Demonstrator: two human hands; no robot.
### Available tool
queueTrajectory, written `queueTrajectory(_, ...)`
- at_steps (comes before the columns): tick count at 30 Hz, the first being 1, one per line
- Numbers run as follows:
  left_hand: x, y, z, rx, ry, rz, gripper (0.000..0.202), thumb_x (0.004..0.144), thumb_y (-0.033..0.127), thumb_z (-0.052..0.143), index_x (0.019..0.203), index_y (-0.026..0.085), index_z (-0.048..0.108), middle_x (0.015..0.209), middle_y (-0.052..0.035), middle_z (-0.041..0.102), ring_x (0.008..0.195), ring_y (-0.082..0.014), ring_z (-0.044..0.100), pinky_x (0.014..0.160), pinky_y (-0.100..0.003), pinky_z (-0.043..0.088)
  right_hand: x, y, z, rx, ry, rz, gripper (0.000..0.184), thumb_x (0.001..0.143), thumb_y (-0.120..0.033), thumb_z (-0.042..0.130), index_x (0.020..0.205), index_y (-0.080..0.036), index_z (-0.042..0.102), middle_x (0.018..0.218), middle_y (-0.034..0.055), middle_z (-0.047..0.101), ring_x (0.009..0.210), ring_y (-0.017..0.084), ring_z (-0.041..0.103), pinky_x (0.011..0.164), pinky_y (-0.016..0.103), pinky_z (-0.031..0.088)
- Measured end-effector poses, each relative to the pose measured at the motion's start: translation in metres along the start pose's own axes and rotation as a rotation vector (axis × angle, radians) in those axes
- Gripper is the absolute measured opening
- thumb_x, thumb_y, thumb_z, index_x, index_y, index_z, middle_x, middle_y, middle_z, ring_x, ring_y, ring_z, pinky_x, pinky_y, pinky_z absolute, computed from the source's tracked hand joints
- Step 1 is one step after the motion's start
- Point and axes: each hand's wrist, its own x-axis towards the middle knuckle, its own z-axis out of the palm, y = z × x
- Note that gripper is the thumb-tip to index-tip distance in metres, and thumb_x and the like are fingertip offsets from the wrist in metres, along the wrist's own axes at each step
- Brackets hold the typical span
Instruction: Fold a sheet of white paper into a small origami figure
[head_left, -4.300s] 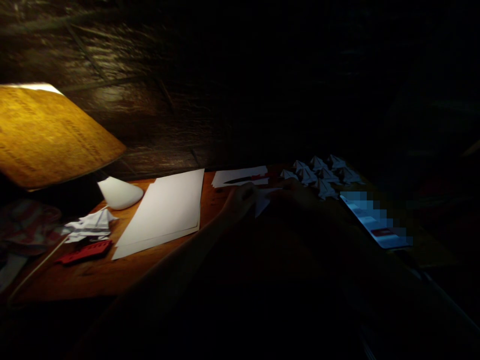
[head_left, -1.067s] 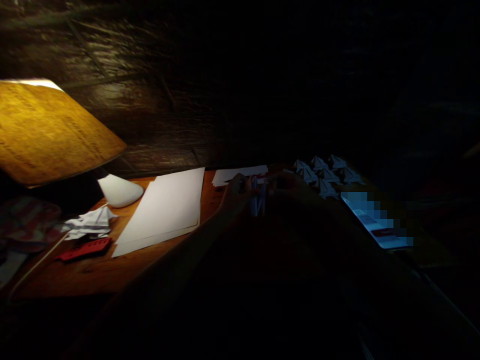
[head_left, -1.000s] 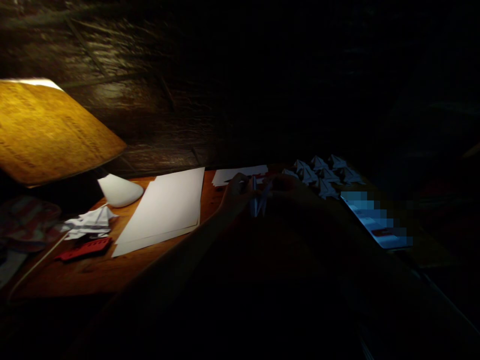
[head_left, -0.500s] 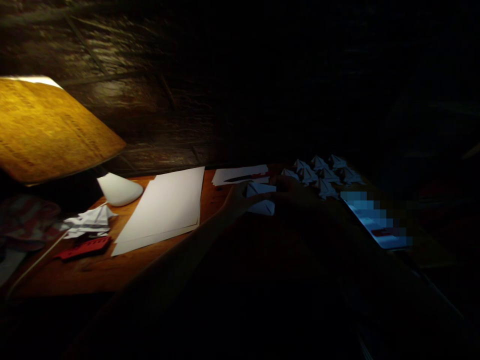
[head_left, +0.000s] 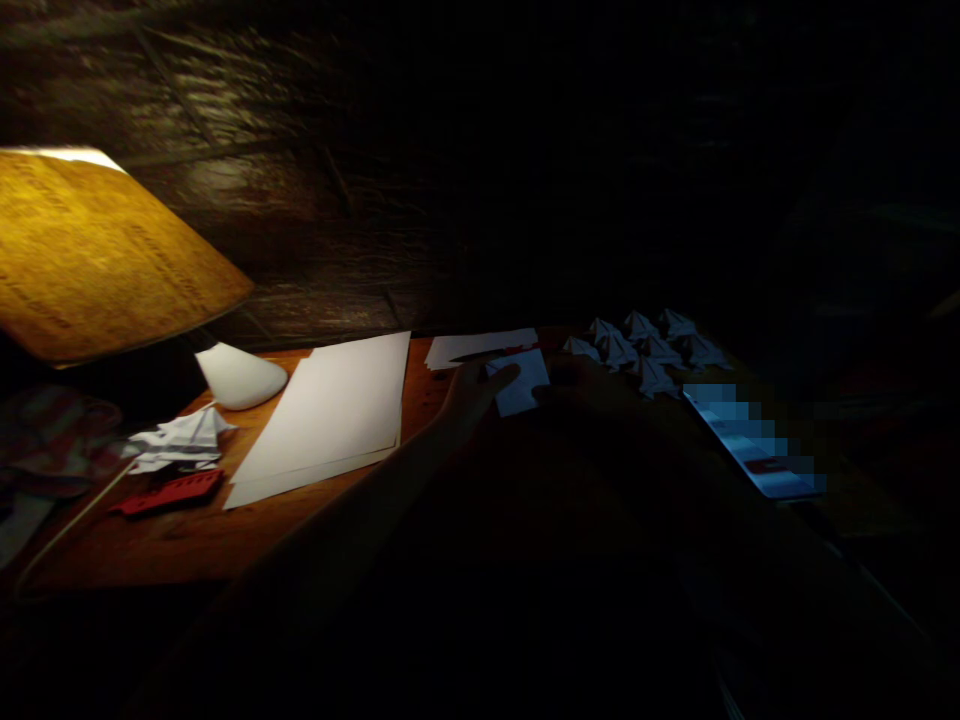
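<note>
Between my two hands is a small folded piece of white paper [head_left: 523,388], held up off the dim middle of the table. My left hand [head_left: 476,392] grips its left side, thumb lying across the front face. On the other side my right hand [head_left: 574,388] pinches the lower right edge; most of its fingers are lost in shadow. Just behind the hands lie a knife [head_left: 487,354] with a red handle and a small stack of white paper [head_left: 450,350]. Several folded paper figures [head_left: 649,350] stand in a group beyond my right hand.
Large white sheets [head_left: 322,415] lie left of my hands. Farther left are a lamp with a yellow shade [head_left: 112,260] and white base [head_left: 244,378], a crumpled striped paper [head_left: 180,440], and a red object [head_left: 172,492]. A lit, blurred screen [head_left: 750,445] lies at the right.
The folded paper has been turned: its creased, pointed side showed before, and a flatter face shows now. My left thumb has moved up onto its front. Other things stay in place.
</note>
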Motion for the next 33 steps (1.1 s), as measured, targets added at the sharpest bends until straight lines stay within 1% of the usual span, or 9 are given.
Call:
queueTrajectory(5, 0.002, -0.004, -0.006, 0.034, -0.072, -0.061, 0.035, 0.074, 0.048, 0.079, 0.082, 0.015, 0.071, 0.074, -0.0049, 0.07, 0.064, -0.0158, 0.062, 0.056, -0.028, 0.048, 0.01, 0.016, -0.006, -0.098, 0.162, -0.131, 0.023, 0.077, -0.027, 0.071, 0.099, -0.02, 0.069, 0.106, 0.0078, 0.072, 0.096, 0.025, 0.068, 0.091, 0.045, 0.052)
queueTrajectory(8, 0.004, -0.006, -0.011, 0.21, -0.15, -0.128, 0.035, 0.084, 0.049, 0.068, 0.077, 0.015, 0.068, 0.066, -0.0053, 0.065, 0.054, -0.0146, 0.057, 0.049, -0.028, 0.042, 0.013, 0.025, -0.01, -0.171, 0.221, -0.177, 0.03, 0.077, -0.029, 0.073, 0.104, -0.021, 0.064, 0.109, 0.0078, 0.07, 0.097, 0.024, 0.066, 0.088, 0.043, 0.053)
queueTrajectory(11, 0.004, -0.004, -0.015, 0.529, -0.054, 0.107, 0.021, 0.079, 0.035, 0.072, 0.082, 0.016, 0.065, 0.072, -0.0038, 0.063, 0.063, -0.0161, 0.057, 0.058, -0.03, 0.046, 0.013, 0.029, -0.011, -0.276, 0.179, -0.128, 0.022, 0.078, -0.027, 0.073, 0.097, -0.021, 0.064, 0.1, 0.0061, 0.071, 0.089, 0.022, 0.066, 0.082, 0.039, 0.053)
queueTrajectory(13, 0.003, -0.001, -0.016, 0.659, -0.005, 0.345, 0.029, 0.071, 0.026, 0.078, 0.096, 0.017, 0.065, 0.09, -0.0053, 0.064, 0.082, -0.0198, 0.061, 0.073, -0.034, 0.052, 0.01, 0.028, -0.012, -0.364, 0.11, -0.085, 0.019, 0.078, -0.024, 0.073, 0.095, -0.021, 0.065, 0.096, 0.0058, 0.072, 0.085, 0.022, 0.067, 0.077, 0.036, 0.052)
queueTrajectory(16, 0.0, 0.003, -0.016, 0.727, -0.231, 0.516, 0.034, 0.076, 0.019, 0.075, 0.109, 0.021, 0.066, 0.113, -0.0079, 0.063, 0.108, -0.0244, 0.061, 0.095, -0.042, 0.051, 0.006, 0.025, -0.012, -0.527, 0.048, -0.072, 0.019, 0.079, -0.022, 0.072, 0.097, -0.022, 0.067, 0.096, 0.0058, 0.073, 0.083, 0.021, 0.067, 0.071, 0.032, 0.049)
queueTrajectory(19, -0.003, 0.002, -0.015, 0.738, -0.537, 0.516, 0.024, 0.086, 0.015, 0.064, 0.108, 0.024, 0.072, 0.118, -0.0076, 0.066, 0.116, -0.0241, 0.061, 0.103, -0.044, 0.049, 0.004, 0.023, -0.012, -0.656, 0.079, -0.085, 0.016, 0.082, -0.03, 0.071, 0.096, -0.022, 0.069, 0.093, 0.0057, 0.073, 0.08, 0.021, 0.066, 0.067, 0.03, 0.046)
queueTrajectory(21, -0.003, -0.001, -0.015, 0.734, -0.615, 0.492, 0.025, 0.09, 0.016, 0.059, 0.109, 0.024, 0.073, 0.119, -0.008, 0.068, 0.119, -0.0237, 0.062, 0.104, -0.045, 0.049, 0.004, 0.024, -0.013, -0.706, 0.089, -0.093, 0.019, 0.085, -0.038, 0.07, 0.095, -0.022, 0.071, 0.091, 0.0062, 0.073, 0.078, 0.021, 0.065, 0.065, 0.03, 0.045)
queueTrajectory(26, -0.001, -0.006, -0.017, 0.715, -0.612, 0.472, 0.026, 0.089, 0.016, 0.062, 0.11, 0.024, 0.075, 0.123, -0.0088, 0.07, 0.116, -0.0234, 0.066, 0.104, -0.045, 0.052, 0.004, 0.026, -0.013, -0.789, 0.089, -0.194, 0.013, 0.081, -0.028, 0.072, 0.092, -0.022, 0.076, 0.105, 0.0093, 0.072, 0.09, 0.024, 0.065, 0.074, 0.034, 0.048)
queueTrajectory(33, 0.002, -0.004, -0.021, 0.67, -0.629, 0.47, 0.029, 0.087, 0.014, 0.066, 0.108, 0.03, 0.077, 0.122, -0.0071, 0.073, 0.116, -0.0249, 0.068, 0.101, -0.044, 0.053, 0.007, 0.026, -0.019, -0.699, 0.018, -0.154, 0.014, 0.081, -0.022, 0.071, 0.091, -0.024, 0.08, 0.098, 0.0063, 0.077, 0.088, 0.024, 0.069, 0.077, 0.035, 0.049)
